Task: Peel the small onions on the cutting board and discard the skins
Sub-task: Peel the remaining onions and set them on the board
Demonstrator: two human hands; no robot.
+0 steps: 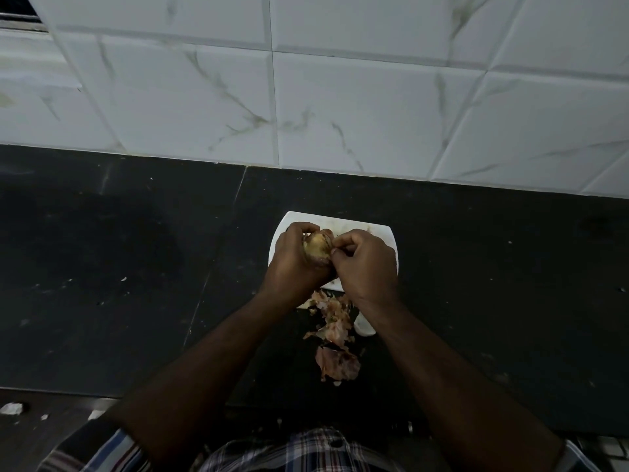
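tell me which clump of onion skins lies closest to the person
The large reddish skin piece, alone at the near end of the skin trail on the dark counter; the other skins lie nearer the white cutting board.

Your left hand (294, 258) curls around a small onion (317, 247) at the centre of the frame, above the white cutting board (384, 235). Your right hand (366, 264) pinches at the onion's right side, the two hands touching. Just below them, a pile of pinkish skins (335, 338) lies on the dark counter (136, 267). White marbled tiles (340, 80) fill the upper frame.
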